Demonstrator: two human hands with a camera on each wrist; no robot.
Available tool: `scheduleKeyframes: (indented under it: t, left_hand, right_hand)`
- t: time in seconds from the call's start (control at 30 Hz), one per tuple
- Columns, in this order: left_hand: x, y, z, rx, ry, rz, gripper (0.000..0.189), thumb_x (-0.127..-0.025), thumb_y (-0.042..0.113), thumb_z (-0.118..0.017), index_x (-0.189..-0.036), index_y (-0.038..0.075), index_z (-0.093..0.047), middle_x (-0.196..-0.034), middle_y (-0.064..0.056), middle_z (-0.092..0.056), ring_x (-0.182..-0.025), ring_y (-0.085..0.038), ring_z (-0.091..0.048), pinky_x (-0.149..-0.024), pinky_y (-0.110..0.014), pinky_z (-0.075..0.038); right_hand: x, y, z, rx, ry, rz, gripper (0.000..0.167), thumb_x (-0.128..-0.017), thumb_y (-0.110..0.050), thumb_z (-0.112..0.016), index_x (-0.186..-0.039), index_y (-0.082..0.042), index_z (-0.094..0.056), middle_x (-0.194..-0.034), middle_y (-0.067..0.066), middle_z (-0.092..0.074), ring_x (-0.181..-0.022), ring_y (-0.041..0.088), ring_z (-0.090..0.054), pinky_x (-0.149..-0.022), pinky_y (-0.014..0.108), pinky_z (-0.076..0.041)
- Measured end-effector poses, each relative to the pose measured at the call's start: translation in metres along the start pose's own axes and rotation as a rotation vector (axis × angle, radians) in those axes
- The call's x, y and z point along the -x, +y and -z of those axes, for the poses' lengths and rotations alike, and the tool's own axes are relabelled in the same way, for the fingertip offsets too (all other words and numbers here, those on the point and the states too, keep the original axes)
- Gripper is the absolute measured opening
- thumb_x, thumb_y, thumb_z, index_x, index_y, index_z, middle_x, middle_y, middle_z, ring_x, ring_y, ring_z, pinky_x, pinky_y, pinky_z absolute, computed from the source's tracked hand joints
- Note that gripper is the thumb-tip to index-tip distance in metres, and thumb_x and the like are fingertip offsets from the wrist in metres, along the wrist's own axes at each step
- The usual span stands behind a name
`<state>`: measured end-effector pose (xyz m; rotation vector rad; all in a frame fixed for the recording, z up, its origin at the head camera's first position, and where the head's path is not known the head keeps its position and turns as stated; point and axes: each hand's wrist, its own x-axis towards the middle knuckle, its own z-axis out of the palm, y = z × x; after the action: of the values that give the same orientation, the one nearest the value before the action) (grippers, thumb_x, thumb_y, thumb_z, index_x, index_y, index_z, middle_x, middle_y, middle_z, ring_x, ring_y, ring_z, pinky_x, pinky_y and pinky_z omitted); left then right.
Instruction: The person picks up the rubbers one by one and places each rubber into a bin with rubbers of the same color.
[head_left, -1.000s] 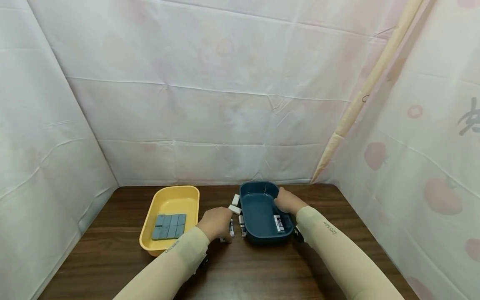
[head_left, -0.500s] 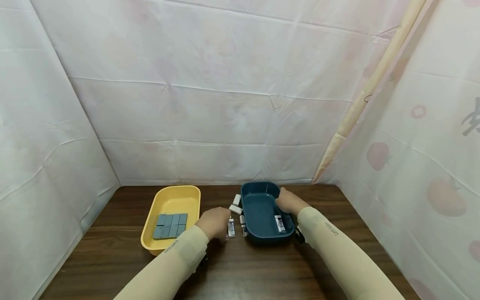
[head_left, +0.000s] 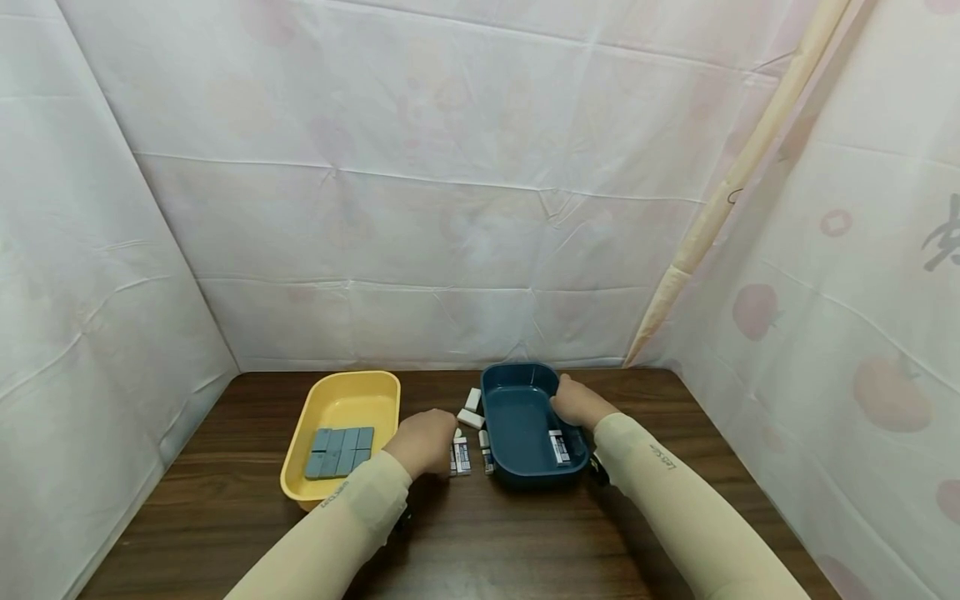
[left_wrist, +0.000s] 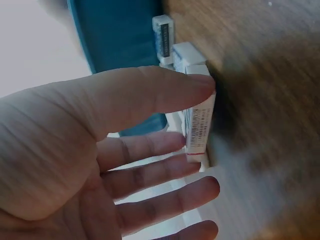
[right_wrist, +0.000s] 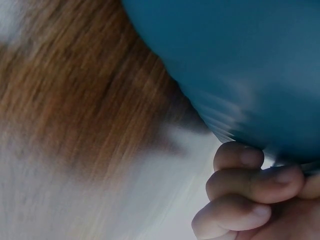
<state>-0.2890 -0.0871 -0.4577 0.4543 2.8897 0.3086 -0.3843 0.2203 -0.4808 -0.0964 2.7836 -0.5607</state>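
The left hand (head_left: 423, 442) has its thumb across one end of a small barcoded block (left_wrist: 201, 125), with the tips of two fingers at the block's other side, so the block is pinched between them; the remaining fingers extend past it, apart from one another. The right hand (head_left: 577, 402) has its fingers curled at the rim of the blue basin (head_left: 517, 425), gripping its right side.

Just right of the left hand, a block with a printed label (head_left: 462, 457) lies on the table (head_left: 525, 533), side by side with another that the fingers partly hide. A little further right, against the outside of the basin, sits one more labelled block (head_left: 487, 461). Beyond the left hand, between it and the basin, are two plain white blocks, one crosswise (head_left: 471, 418) and one behind it (head_left: 472, 400). Inside the basin, nearer the person than the right hand, a single labelled block (head_left: 558, 447) lies flat on the floor.

To the left of the left hand stands a yellow basin (head_left: 352, 408), with grey blocks (head_left: 337, 454) set close together in its near part. Pale sleeves (head_left: 675, 492) cover both forearms. Well beyond both hands hangs a whitish curtain (head_left: 450, 225), and a pale pole (head_left: 712, 208) leans up behind the right hand's side.
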Motion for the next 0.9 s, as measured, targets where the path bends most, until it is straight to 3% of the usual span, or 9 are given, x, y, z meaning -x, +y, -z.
scheduleKeyframes:
  t: [0.23, 0.37, 0.47, 0.53, 0.63, 0.77, 0.9]
  left_hand:
    - [0.000, -0.003, 0.014, 0.023, 0.111, -0.055, 0.029, -0.074, 0.005, -0.094, -0.077, 0.017, -0.067, -0.075, 0.003, -0.062, -0.064, -0.018, -0.050, -0.059, -0.037, -0.044]
    - [0.002, 0.001, 0.023, 0.032, 0.193, -0.031, 0.029, -0.075, 0.013, -0.098, -0.092, 0.014, -0.075, -0.092, -0.001, -0.069, -0.072, -0.020, -0.058, -0.065, -0.040, -0.052]
    - [0.001, 0.009, 0.025, 0.060, 0.246, 0.003, 0.039, -0.079, 0.020, -0.100, -0.111, 0.009, -0.080, -0.112, -0.007, -0.073, -0.079, -0.022, -0.064, -0.073, -0.043, -0.060]
    - [-0.001, 0.014, 0.023, 0.079, 0.275, 0.012, 0.047, -0.081, 0.024, -0.100, -0.121, 0.008, -0.081, -0.121, -0.009, -0.073, -0.082, -0.023, -0.067, -0.077, -0.044, -0.062]
    - [-0.005, 0.024, 0.017, 0.120, 0.312, -0.009, 0.053, -0.082, 0.028, -0.099, -0.128, 0.008, -0.081, -0.123, -0.008, -0.073, -0.088, -0.022, -0.068, -0.078, -0.043, -0.063]
    - [-0.012, 0.036, 0.007, 0.192, 0.339, -0.079, 0.052, -0.084, 0.024, -0.097, -0.130, 0.006, -0.081, -0.121, -0.007, -0.072, -0.100, -0.020, -0.064, -0.080, -0.038, -0.062]
    - [-0.020, 0.047, -0.003, 0.240, 0.320, -0.151, 0.052, -0.088, 0.022, -0.095, -0.135, 0.004, -0.079, -0.133, -0.010, -0.073, -0.113, -0.023, -0.065, -0.090, -0.039, -0.065]
  right_hand:
    - [-0.004, 0.001, 0.000, -0.014, -0.001, -0.017, 0.078, -0.118, -0.024, -0.045, -0.175, 0.016, -0.009, -0.178, 0.039, -0.033, -0.162, 0.051, -0.045, -0.131, 0.064, -0.042]
    - [-0.005, 0.002, -0.001, 0.001, 0.001, -0.006, 0.078, -0.118, -0.024, -0.045, -0.174, 0.017, -0.009, -0.178, 0.040, -0.032, -0.162, 0.051, -0.046, -0.131, 0.063, -0.042]
    - [-0.005, 0.002, -0.001, -0.008, 0.000, -0.010, 0.078, -0.118, -0.024, -0.045, -0.174, 0.017, -0.009, -0.178, 0.039, -0.033, -0.162, 0.050, -0.046, -0.131, 0.063, -0.043]
    - [-0.005, 0.002, -0.001, -0.015, 0.001, -0.014, 0.079, -0.117, -0.023, -0.045, -0.174, 0.017, -0.009, -0.177, 0.040, -0.034, -0.162, 0.050, -0.047, -0.130, 0.063, -0.043]
    - [-0.005, 0.002, 0.000, -0.014, 0.001, -0.015, 0.078, -0.116, -0.022, -0.045, -0.174, 0.017, -0.009, -0.177, 0.040, -0.034, -0.161, 0.051, -0.047, -0.130, 0.064, -0.043]
    - [-0.006, 0.003, -0.001, -0.022, -0.010, -0.016, 0.079, -0.117, -0.023, -0.045, -0.175, 0.016, -0.008, -0.179, 0.038, -0.031, -0.163, 0.051, -0.045, -0.131, 0.064, -0.041]
    - [-0.007, 0.002, -0.002, -0.027, -0.006, -0.022, 0.078, -0.118, -0.024, -0.045, -0.175, 0.016, -0.008, -0.181, 0.037, -0.028, -0.164, 0.051, -0.043, -0.132, 0.065, -0.040]
